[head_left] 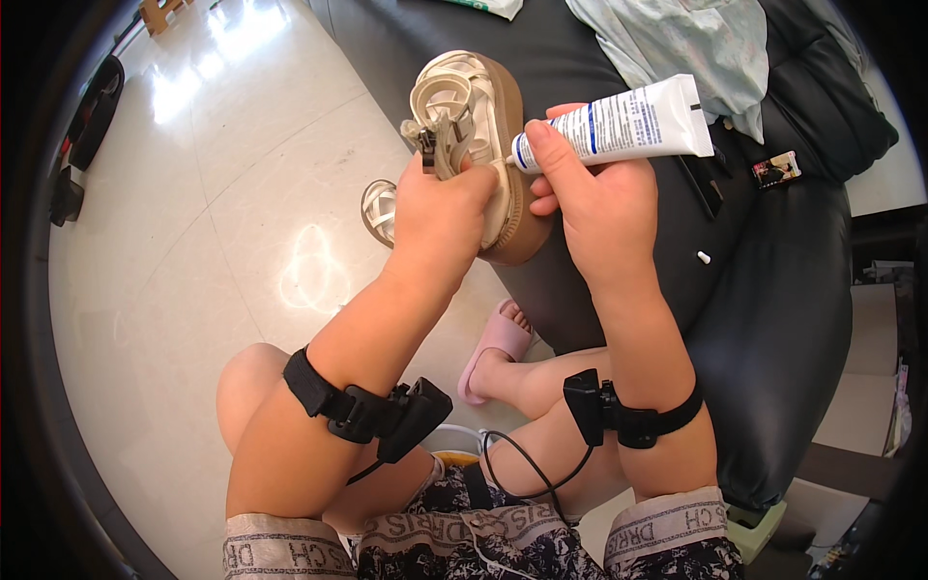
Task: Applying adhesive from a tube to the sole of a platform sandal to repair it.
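Note:
My left hand (437,211) grips a beige strappy sandal (509,111) with a thick brown sole. Its straps and a dark buckle bunch up above my fingers. In my right hand (604,203) is a white tube (633,121) with blue bands, lying nearly level, its crimped end to the right. The tube's nozzle points left and meets the sandal's side edge, where footbed and sole join; whether anything comes out cannot be seen. Behind my left wrist shows part of another strappy sandal (378,210).
A black leather sofa (773,319) runs along the right. On it lie a small white cap (704,257), a small printed packet (776,170), a dark flat object (703,184) and a pale cloth (677,48). My foot wears a pink slipper (500,345) on the tiled floor (193,271).

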Demonstrator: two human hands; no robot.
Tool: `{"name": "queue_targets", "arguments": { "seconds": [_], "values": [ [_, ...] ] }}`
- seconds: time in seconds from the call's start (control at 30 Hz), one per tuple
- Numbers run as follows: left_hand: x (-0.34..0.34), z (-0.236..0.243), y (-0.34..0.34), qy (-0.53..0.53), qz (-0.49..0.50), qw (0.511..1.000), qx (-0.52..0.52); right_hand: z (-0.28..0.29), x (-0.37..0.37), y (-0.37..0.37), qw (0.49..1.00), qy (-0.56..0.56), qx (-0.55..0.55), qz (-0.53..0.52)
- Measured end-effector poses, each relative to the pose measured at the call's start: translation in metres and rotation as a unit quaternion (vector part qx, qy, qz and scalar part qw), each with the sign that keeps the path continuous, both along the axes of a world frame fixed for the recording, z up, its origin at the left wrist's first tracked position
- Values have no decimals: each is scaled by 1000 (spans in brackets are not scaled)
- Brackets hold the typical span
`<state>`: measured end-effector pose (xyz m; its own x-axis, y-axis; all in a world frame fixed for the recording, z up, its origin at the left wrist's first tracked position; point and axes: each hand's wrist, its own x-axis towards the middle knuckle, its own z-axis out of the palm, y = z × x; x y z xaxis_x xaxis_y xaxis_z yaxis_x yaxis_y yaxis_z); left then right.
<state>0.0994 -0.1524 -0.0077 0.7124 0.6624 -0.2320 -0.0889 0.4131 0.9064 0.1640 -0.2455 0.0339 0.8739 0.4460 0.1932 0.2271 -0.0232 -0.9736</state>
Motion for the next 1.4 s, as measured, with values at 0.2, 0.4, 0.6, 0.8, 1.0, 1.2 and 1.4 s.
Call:
{"name": "queue_targets", "arguments": {
  "seconds": [0.2,0.4,0.6,0.8,1.0,1.2,1.4],
  "values": [
    [0,0,-1,-4,4,1000,9,-2,2,0,1000,-12,-10,5],
    [0,-1,1,8,-8,1000,0,1,1,-2,999,-5,-30,9],
    [1,-1,1,4,-4,1000,-2,0,2,-2,1000,-5,-29,8],
    [1,0,1,5,1,1000,2,2,0,-3,999,-7,-43,2],
    [1,1,1,-3,0,1000,0,1,-1,-4,1000,0,-26,0],
    [1,1,1,-6,3,1000,-5,3,-2,-3,1000,-6,-21,-7],
    [1,0,1,-4,3,1000,-6,3,0,-3,999,5,-34,5]
  ]
}}
